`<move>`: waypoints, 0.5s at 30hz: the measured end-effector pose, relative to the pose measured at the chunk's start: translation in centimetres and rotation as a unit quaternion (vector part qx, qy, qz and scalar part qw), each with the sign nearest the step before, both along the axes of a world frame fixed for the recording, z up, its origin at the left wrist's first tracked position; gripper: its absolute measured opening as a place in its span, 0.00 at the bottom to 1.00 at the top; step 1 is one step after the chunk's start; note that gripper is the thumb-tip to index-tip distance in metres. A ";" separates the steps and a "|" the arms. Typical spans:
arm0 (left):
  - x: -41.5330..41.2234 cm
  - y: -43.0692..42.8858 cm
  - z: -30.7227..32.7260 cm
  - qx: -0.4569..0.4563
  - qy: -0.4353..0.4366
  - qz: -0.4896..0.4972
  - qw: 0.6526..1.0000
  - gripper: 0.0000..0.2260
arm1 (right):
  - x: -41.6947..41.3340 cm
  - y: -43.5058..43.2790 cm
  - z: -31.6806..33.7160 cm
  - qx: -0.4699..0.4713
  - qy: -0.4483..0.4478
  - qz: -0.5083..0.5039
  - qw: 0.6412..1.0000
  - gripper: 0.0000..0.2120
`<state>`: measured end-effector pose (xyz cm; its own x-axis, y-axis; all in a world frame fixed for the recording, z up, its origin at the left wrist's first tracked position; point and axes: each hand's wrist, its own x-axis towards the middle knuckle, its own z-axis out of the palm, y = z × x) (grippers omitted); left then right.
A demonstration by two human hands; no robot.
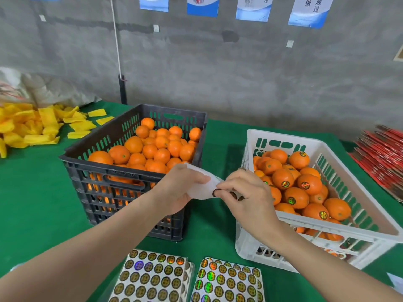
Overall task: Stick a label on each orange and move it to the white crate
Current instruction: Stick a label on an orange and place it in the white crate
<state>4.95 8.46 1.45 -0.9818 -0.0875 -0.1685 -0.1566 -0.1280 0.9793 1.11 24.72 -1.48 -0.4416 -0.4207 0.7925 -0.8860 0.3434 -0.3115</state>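
Many oranges [283, 177] with labels sit in the white crate [283, 136]. The black crate [113, 171] is full of bare ones, so lots of work is left. The left hand [181, 188] has its grip tight on a white sheet [205, 188]. The right hand [246, 192] pinches a label [216, 192] there, but its fingers hide most of it

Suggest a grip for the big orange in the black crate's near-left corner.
Come from above and wrap fingers round the exposed upper half of the orange. It tops the heap, but the wall of the black crate crowds its left and near sides, so a side approach looks blocked.
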 end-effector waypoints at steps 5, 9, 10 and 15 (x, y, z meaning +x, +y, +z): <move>-0.1 -1.8 0.3 0.020 0.012 -0.028 0.999 0.11 | 1.0 -0.6 1.8 -0.106 -0.193 0.080 0.972 0.05; 0.2 -3.4 0.0 -0.005 0.056 -0.129 0.990 0.12 | -0.8 -1.1 5.0 -0.056 -0.372 0.080 0.923 0.22; 0.4 -3.8 0.0 -0.008 0.067 -0.169 0.983 0.14 | -1.1 -1.3 5.5 -0.007 -0.410 0.094 0.907 0.30; 0.9 -5.9 0.2 -0.058 0.074 -0.262 0.961 0.16 | -1.6 -2.7 6.1 0.021 -0.536 0.152 0.830 0.43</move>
